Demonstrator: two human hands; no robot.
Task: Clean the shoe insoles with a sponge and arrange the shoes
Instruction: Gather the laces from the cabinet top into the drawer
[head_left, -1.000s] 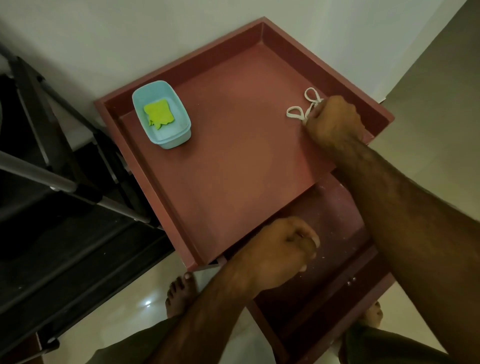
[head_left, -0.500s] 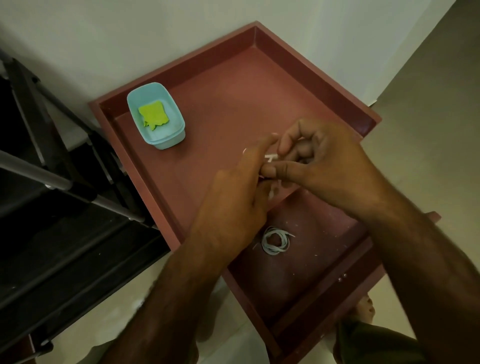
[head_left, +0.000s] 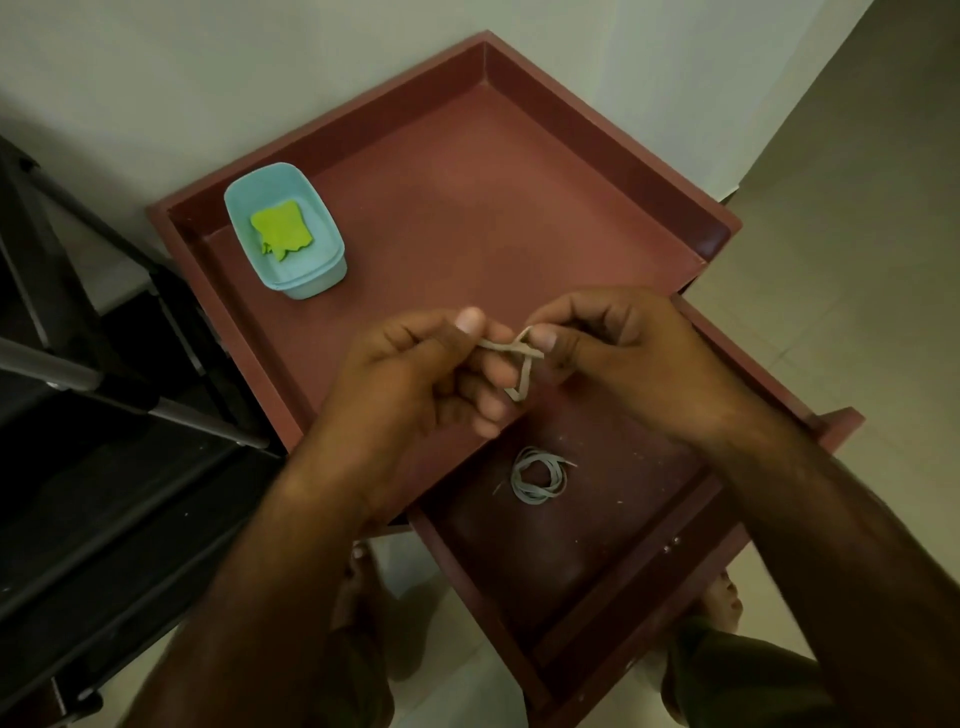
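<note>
A white shoelace (head_left: 519, 364) is folded between my two hands above the front edge of the red table top (head_left: 467, 197). My left hand (head_left: 415, 374) pinches one end with thumb and fingers. My right hand (head_left: 613, 353) pinches the other side, fingers curled round it. A second shoelace (head_left: 537, 474) lies coiled in the open drawer (head_left: 597, 587) just below my hands. A yellow-green sponge (head_left: 282, 230) sits in a light blue tub (head_left: 306, 280) at the back left of the table top. No shoes or insoles are in view.
A black shoe rack with a metal bar (head_left: 104, 389) stands to the left. A white wall runs behind the table, and pale floor tiles (head_left: 857, 234) lie to the right. My bare feet show under the drawer.
My right hand carried the lace from the table's back right edge to the middle. My left hand left the drawer, where a coiled lace now lies, and took hold of the lace too.
</note>
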